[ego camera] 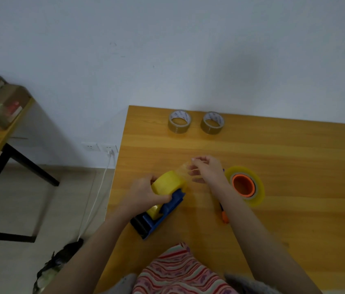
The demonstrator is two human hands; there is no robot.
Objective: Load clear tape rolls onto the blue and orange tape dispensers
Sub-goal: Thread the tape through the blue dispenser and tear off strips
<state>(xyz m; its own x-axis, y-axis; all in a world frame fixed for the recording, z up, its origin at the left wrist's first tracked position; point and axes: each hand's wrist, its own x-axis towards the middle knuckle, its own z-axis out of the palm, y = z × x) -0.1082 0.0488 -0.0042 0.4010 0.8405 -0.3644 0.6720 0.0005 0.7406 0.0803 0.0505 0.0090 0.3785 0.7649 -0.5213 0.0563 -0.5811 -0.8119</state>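
Left hand point(146, 194) gripped the clear roll point(167, 184) on the blue dispenser point(161, 219); right hand point(208, 171) pinched its drawn-out end (barely visible), probably to thread next.

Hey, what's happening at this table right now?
A person is loading tape. Their left hand grips the clear roll seated on the blue dispenser, while the right hand pinches its loose end, stretched out from the roll. The orange dispenser lies beside them with a roll on its hub. Two brown rolls sit at the far edge of the table.
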